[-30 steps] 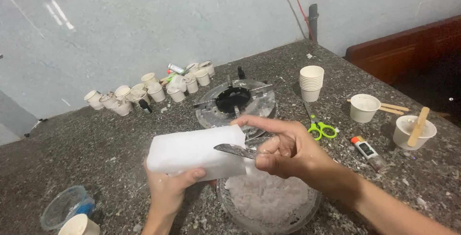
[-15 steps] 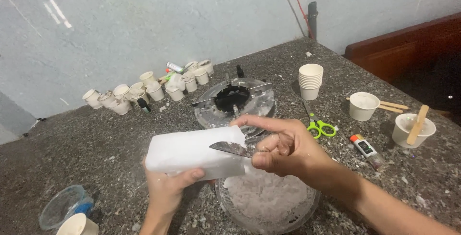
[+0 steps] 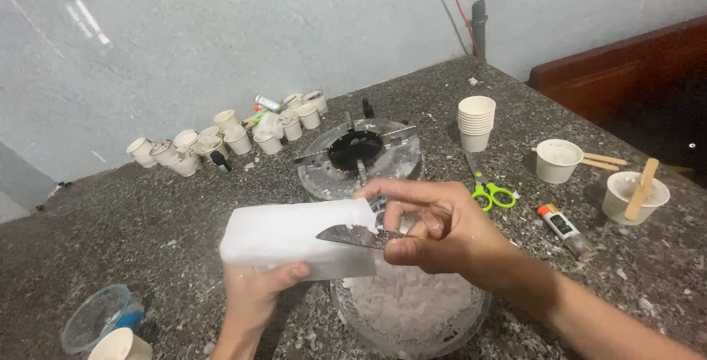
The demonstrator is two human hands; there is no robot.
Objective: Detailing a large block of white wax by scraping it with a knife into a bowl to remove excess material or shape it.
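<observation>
- The left hand [image 3: 254, 294] grips the white block [image 3: 298, 238] over the glass bowl [image 3: 409, 316], near the counter's front edge.
- The right hand [image 3: 442, 231] pinches a knife [image 3: 357, 236] against it.
- Lots of shavings are in the bowl, but most of the block looks uncut.

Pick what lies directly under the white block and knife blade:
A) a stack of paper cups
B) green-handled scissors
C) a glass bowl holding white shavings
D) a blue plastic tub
C: the glass bowl of white shavings sits right below the white block, which the left hand holds while the right hand presses the knife against it.
</observation>
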